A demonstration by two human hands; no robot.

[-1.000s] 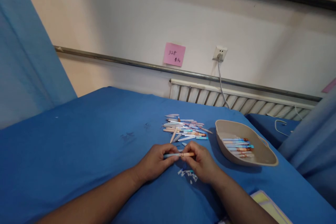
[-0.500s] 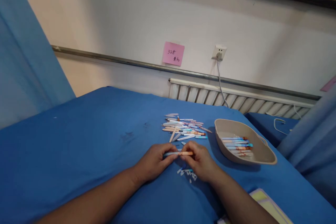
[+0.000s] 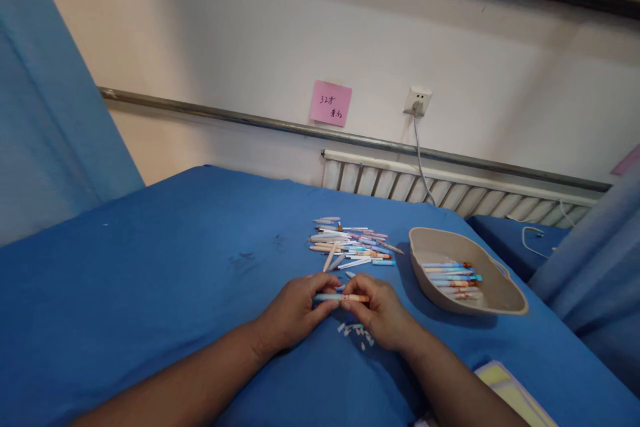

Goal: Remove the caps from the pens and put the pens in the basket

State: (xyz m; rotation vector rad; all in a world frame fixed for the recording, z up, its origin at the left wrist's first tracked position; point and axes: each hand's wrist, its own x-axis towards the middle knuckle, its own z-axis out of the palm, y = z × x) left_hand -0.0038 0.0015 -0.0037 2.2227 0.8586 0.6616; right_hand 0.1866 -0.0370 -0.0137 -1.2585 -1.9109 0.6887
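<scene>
Two hands on one pen right now: my left hand (image 3: 295, 312) pinches the pale blue end and my right hand (image 3: 383, 312) pinches the orange end, so the pen (image 3: 341, 297) runs flat across the gap between my fingertips, just above the blue cloth (image 3: 150, 280). Both sets of fingers are closed on it, thumbs on the near side. It's a thin smooth plastic stick, looks two-tone, though I can't tell if there's a seam in the middle. The cloth is matte and a bit wrinkled, with a couple of dark smudges off to the left. Right under my right hand there are some tiny white bits (image 3: 357, 332) scattered on the fabric. Just past my fingers sits a loose pile of pens (image 3: 350, 247), same skinny shape, in whites, blues and oranges. Off to the right is a beige tray (image 3: 500, 297), rounded, plastic-looking, with a few more pens lying side by side inside it.
</scene>
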